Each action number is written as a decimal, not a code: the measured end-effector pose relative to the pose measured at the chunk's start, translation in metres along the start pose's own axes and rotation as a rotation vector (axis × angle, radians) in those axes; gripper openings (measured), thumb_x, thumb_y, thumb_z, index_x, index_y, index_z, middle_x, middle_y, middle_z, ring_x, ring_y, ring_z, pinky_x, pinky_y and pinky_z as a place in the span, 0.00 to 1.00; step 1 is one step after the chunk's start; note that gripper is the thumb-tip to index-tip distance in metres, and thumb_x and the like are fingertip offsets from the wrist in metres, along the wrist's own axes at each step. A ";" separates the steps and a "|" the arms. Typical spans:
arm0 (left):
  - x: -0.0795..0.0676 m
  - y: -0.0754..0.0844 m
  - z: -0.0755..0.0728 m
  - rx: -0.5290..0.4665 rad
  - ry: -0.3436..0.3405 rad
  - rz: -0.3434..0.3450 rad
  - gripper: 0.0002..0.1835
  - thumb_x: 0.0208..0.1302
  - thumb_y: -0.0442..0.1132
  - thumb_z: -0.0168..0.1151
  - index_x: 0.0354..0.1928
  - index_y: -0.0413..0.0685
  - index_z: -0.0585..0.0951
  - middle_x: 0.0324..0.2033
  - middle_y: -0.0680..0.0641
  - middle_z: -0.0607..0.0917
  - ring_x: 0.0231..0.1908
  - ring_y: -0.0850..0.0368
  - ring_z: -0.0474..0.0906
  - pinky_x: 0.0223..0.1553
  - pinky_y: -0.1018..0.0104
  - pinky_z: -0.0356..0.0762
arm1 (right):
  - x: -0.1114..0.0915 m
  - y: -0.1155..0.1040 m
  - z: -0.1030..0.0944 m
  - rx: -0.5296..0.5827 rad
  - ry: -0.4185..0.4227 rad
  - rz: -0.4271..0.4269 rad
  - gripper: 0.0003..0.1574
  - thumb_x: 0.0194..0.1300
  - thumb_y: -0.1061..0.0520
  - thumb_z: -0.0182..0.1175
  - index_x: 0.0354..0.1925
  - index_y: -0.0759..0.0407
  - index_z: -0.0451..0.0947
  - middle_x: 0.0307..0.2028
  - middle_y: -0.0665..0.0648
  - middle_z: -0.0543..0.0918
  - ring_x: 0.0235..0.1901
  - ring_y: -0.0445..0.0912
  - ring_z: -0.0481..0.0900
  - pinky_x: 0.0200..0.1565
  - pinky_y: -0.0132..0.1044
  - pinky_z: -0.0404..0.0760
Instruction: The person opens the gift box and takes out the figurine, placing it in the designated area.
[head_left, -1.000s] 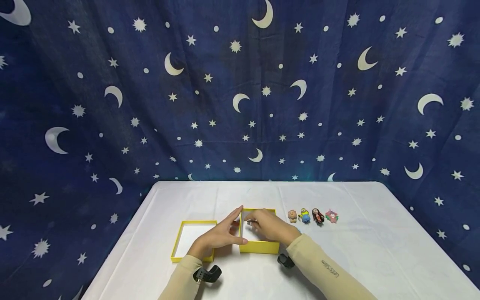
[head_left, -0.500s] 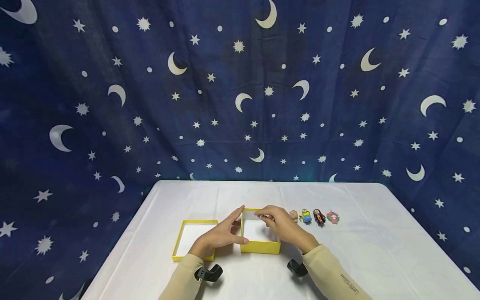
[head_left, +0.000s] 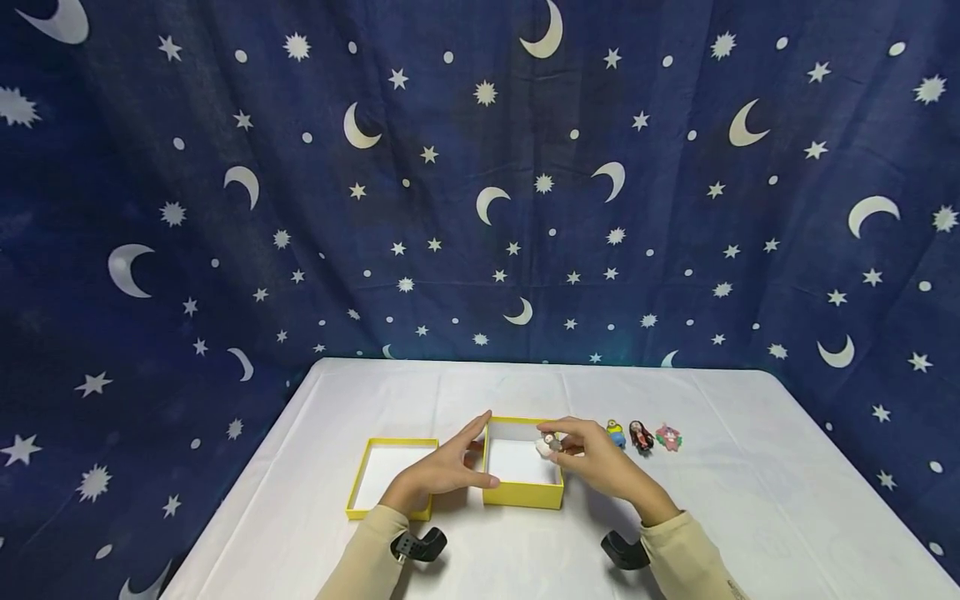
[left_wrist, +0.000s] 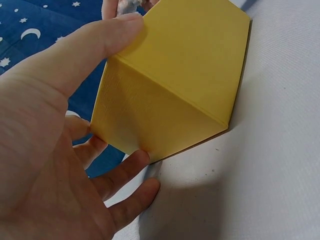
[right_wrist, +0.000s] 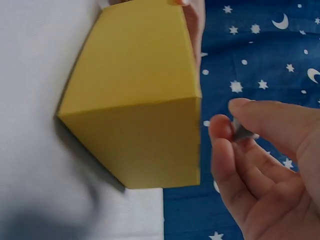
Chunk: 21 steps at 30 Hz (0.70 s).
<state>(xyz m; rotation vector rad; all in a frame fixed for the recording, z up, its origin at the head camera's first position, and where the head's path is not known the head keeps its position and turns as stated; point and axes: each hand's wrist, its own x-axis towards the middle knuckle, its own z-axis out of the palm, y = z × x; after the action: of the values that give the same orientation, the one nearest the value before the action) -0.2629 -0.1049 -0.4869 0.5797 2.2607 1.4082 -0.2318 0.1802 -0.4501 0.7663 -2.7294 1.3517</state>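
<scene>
A yellow box [head_left: 522,495] with a white inside stands open-topped in mid-table. My left hand [head_left: 442,471] holds its left side, the thumb on the near corner and the forefinger reaching to the far corner. In the left wrist view the thumb [left_wrist: 107,37] presses at the top edge, while the other fingers spread along the side wall. Over the box's right rim, my right hand [head_left: 600,458] pinches a small white figurine [head_left: 546,447] with brown and grey parts between thumb and fingertips. The right wrist view shows only a grey bit [right_wrist: 242,131] of it.
Left of the box lies a shallow yellow lid [head_left: 367,514], its white inside up. Behind the right hand are a Minion figure [head_left: 615,433], a long-haired doll [head_left: 641,437] and a pink figure [head_left: 669,437]. A starry blue curtain [head_left: 420,217] hangs behind the table.
My right hand has come up and rightward from inside the box, bringing the white figurine into sight. It now hides the tan figure in the row. The left hand stays on the box.
</scene>
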 end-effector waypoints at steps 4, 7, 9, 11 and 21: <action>0.000 0.000 0.001 0.005 -0.004 0.001 0.60 0.55 0.48 0.77 0.82 0.65 0.46 0.77 0.45 0.60 0.64 0.46 0.70 0.69 0.42 0.64 | -0.006 -0.004 -0.010 0.044 -0.008 0.037 0.27 0.67 0.66 0.63 0.63 0.62 0.78 0.61 0.68 0.80 0.45 0.46 0.83 0.45 0.32 0.83; -0.001 0.000 0.001 -0.004 -0.001 -0.006 0.59 0.55 0.47 0.77 0.82 0.67 0.47 0.76 0.45 0.62 0.64 0.46 0.70 0.70 0.42 0.63 | -0.009 -0.007 -0.019 0.028 0.022 0.060 0.27 0.67 0.65 0.63 0.63 0.61 0.78 0.60 0.66 0.81 0.45 0.46 0.84 0.43 0.32 0.83; -0.002 0.000 0.001 -0.011 0.003 -0.010 0.59 0.55 0.47 0.77 0.81 0.68 0.47 0.75 0.45 0.63 0.64 0.46 0.70 0.70 0.42 0.63 | -0.011 -0.009 -0.024 0.002 0.051 0.065 0.26 0.66 0.64 0.65 0.62 0.60 0.79 0.59 0.64 0.82 0.44 0.46 0.84 0.42 0.33 0.83; -0.002 0.000 0.001 -0.016 0.002 -0.008 0.59 0.55 0.47 0.77 0.81 0.69 0.47 0.75 0.44 0.63 0.63 0.46 0.70 0.69 0.42 0.63 | -0.014 -0.008 -0.030 -0.028 0.074 0.068 0.25 0.65 0.63 0.66 0.61 0.59 0.80 0.57 0.62 0.84 0.43 0.45 0.84 0.41 0.33 0.83; -0.004 0.000 0.002 -0.033 -0.003 -0.012 0.60 0.54 0.49 0.78 0.81 0.74 0.47 0.76 0.45 0.61 0.68 0.45 0.67 0.72 0.38 0.60 | -0.024 0.001 -0.054 -0.052 0.129 0.093 0.23 0.62 0.65 0.69 0.56 0.61 0.80 0.54 0.65 0.84 0.40 0.44 0.86 0.40 0.35 0.84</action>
<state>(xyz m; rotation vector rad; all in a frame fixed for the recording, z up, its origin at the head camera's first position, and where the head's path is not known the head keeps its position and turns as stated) -0.2589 -0.1060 -0.4875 0.5564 2.2310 1.4346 -0.2228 0.2310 -0.4218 0.5351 -2.7175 1.2907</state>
